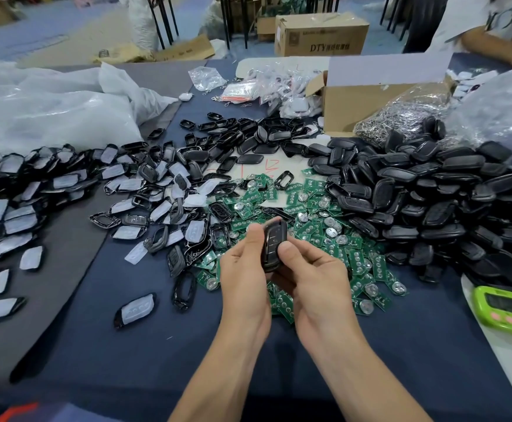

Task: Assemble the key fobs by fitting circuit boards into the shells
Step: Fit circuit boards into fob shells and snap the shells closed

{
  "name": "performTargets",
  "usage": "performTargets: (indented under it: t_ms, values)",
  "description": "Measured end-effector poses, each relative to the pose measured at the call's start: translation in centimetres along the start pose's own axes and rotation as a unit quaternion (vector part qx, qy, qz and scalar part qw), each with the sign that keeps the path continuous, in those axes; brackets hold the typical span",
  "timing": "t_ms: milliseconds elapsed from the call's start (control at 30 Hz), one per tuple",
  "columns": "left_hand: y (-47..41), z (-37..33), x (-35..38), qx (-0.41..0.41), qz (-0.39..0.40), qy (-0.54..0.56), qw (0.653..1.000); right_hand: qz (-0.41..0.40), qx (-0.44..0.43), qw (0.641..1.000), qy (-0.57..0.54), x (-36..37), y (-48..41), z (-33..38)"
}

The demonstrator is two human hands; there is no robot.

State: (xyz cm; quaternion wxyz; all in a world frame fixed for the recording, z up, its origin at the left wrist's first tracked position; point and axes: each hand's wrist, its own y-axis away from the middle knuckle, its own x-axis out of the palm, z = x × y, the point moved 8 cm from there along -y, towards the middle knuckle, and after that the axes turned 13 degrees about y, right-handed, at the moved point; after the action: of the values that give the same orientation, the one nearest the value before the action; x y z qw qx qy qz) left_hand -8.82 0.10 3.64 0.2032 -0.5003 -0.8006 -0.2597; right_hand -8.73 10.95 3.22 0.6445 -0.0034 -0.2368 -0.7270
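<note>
both hands, left hand [244, 263] and right hand [311, 274], pinch one key fob [274, 245] above the green boards [318, 229] (closing step, likely); next it needs a firm squeeze until seated.

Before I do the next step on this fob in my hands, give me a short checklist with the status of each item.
1. Key fob gripped by left hand and right hand: ok.
2. Circuit board seated inside it: cannot tell, interior hidden.
3. Loose circuit boards lying just behind the hands: ok.
4. Black back covers piled at right, likely within reach: ok.
5. Green timer reading: cannot tell, display blurred.
</note>
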Motion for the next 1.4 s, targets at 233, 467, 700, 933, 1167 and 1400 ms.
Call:
performTargets:
  t_ms: [233,467,700,933,1167,1400]
  values:
    - [0.7,-0.7,0.7,0.097,0.081,-0.116,0.985,0.042,0.041,0.997,-0.045,0.6,0.3,-0.2]
    - [1.0,-2.2,0.6,0.198,0.068,-0.207,0.956,0.087,0.052,0.995,-0.015,1.4,1.0,-0.7]
    - [0.5,-2.3,0.7,0.182,0.064,-0.212,0.958,0.081,0.045,0.996,-0.015,1.3,0.8,-0.7]
    - [0.1,-0.2,1.1,-0.003,0.073,-0.014,0.997,0.066,-0.099,0.990,0.077,0.3,0.1,2.0]
    - [0.0,-3.9,0.7,0.137,0.160,-0.192,0.959,-0.055,-0.251,0.837,0.483,-1.5,1.6,6.7]
    - [-0.2,-5.2,1.1,0.155,0.214,-0.244,0.933,-0.076,-0.277,0.828,0.482,-1.5,2.7,7.8]
